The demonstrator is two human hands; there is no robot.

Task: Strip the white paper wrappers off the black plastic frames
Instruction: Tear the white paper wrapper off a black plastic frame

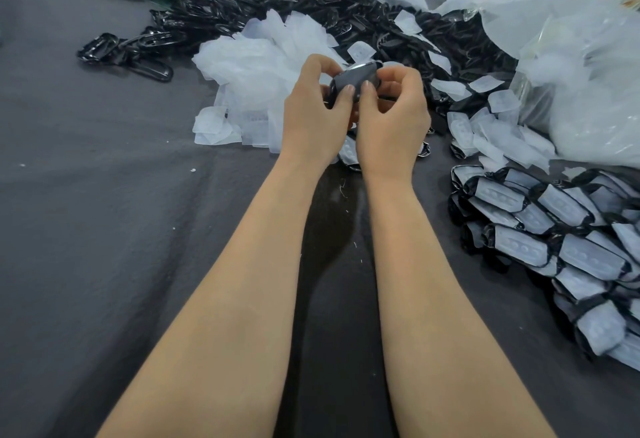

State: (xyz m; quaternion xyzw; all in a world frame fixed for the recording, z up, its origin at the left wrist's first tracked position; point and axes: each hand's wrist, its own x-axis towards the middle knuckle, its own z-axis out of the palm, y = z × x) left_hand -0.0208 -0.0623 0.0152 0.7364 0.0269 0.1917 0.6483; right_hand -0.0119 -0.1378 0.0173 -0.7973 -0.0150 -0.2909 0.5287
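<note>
Your left hand (pixel 317 110) and right hand (pixel 393 115) both close their fingers around one black frame (pixel 353 82), held up over the grey cloth (pixel 104 195) with your thumbs pressed against its near side. Just behind it lies a heap of loose white wrappers (pixel 249 66), with bare frames (pixel 221 11) piled farther back, and wrapped frames (pixel 561 229) stacked at your right

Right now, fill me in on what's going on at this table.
A person is stripping paper wrappers off black plastic frames. Both the left hand and right hand grip one black frame, held up over the grey cloth. Wrapped frames wait at the right, bare frames are piled at the back, and discarded wrappers lie between.
</note>
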